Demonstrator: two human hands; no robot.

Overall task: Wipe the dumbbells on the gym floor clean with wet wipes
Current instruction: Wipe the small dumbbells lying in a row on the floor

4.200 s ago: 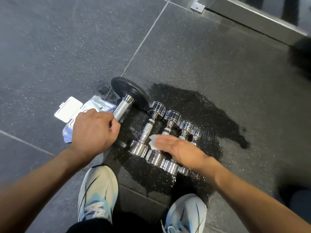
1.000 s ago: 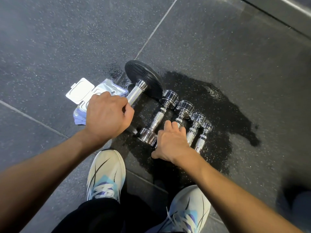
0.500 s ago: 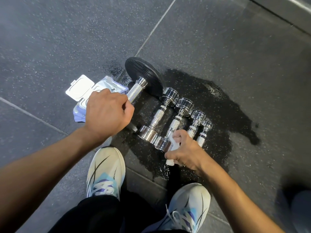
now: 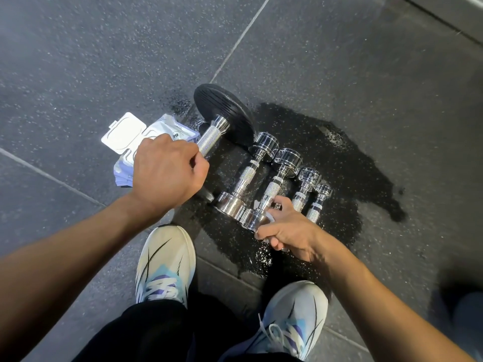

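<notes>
The left hand point(image 4: 167, 176) is gripping the black-plated dumbbell point(image 4: 213, 137) by its handle. At its 5 o'clock, the right hand point(image 4: 287, 231) is pinching a wet wipe point(image 4: 270, 218) against the chrome dumbbell point(image 4: 274, 186). Rubbing hard on the wet floor point(image 4: 339, 158) is likely risking a roll into its neighbours.

On the floor point(image 4: 78, 61), four small dumbbells point(image 4: 245, 176) lie side by side right of the big dumbbell point(image 4: 213, 137); the wipes pack point(image 4: 163, 126) lies left of it, shoes point(image 4: 164, 265) nearest.

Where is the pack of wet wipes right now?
In the head view the wet wipes pack lies on the floor on the left, lid flipped open, partly hidden behind the left hand and next to the big black-plated dumbbell.
</notes>
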